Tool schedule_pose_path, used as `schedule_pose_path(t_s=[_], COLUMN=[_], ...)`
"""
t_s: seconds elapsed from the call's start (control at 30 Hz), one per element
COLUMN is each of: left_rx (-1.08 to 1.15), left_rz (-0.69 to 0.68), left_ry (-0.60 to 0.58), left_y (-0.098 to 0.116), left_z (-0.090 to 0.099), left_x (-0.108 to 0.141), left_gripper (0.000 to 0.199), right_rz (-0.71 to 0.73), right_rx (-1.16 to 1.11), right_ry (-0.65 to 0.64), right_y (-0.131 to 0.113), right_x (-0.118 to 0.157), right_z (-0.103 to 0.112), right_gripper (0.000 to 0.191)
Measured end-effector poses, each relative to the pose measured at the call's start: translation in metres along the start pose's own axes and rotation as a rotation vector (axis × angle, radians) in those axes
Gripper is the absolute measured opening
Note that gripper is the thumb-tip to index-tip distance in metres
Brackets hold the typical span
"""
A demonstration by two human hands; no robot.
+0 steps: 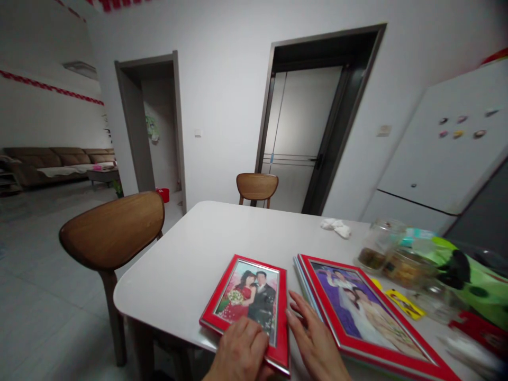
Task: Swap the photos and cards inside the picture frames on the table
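A small red picture frame (254, 296) lies on the white table, with a photo of a couple inside. My left hand (241, 346) is closed over its lower edge, fingers curled on the front; the thumb is hidden. Beside the frame's right edge is my right hand (313, 336), its fingers stretched out and the fingertips at or touching that edge. Just right of this hand lies a larger red picture frame (369, 312) with a wedding photo, resting on other flat pieces whose edges show at its left.
Glass jars (375, 246), a green bag (472, 278) and a yellow packet (405, 303) crowd the table's right side. A crumpled tissue (336, 227) lies near the far edge. Wooden chairs stand at the left (115, 227) and far side (257, 186).
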State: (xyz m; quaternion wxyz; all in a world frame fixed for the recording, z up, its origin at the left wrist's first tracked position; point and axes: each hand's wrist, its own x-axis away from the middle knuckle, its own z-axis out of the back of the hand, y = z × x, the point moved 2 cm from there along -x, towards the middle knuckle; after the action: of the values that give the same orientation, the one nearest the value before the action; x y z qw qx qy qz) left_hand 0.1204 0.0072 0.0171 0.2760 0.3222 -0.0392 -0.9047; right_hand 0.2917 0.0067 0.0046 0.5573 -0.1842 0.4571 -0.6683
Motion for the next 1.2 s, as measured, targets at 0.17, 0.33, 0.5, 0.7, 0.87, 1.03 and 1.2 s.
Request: schedule_pose_path(t_s=[0.17, 0.33, 0.5, 0.7, 0.87, 1.03, 1.2], left_rx=[0.483, 0.698, 0.814, 0.761, 0.412, 0.203, 0.105], left_rz=[0.327, 0.527, 0.684, 0.766, 0.703, 0.562, 0.496], left_ry=[0.266, 0.445, 0.567, 0.408, 0.217, 0.123, 0.048], left_y=[0.003, -0.008, -0.027, -0.043, -0.048, -0.049, -0.047], left_z=[0.048, 0.067, 0.065, 0.037, 0.028, 0.017, 0.014], left_x=[-0.017, -0.004, 0.012, 0.039, 0.058, 0.066, 0.069], left_gripper=[0.030, 0.053, 0.045, 0.054, 0.052, 0.053, 0.055], right_rz=[-0.009, 0.129, 0.266, 0.319, 0.386, 0.441, 0.416], right_rx=[-0.120, -0.068, 0.066, 0.345, 0.452, 0.485, 0.532], right_ry=[-0.040, -0.123, -0.186, -0.218, -0.244, -0.281, -0.337], right_y=[-0.026, -0.045, -0.050, -0.033, -0.028, -0.029, -0.032], right_x=[-0.006, -0.009, -0.006, -0.001, 0.001, -0.001, 0.001], right_z=[-0.001, -0.033, -0.058, -0.059, -0.051, -0.046, -0.043], right_gripper=[0.051, 0.048, 0.045, 0.044, 0.037, 0.034, 0.032])
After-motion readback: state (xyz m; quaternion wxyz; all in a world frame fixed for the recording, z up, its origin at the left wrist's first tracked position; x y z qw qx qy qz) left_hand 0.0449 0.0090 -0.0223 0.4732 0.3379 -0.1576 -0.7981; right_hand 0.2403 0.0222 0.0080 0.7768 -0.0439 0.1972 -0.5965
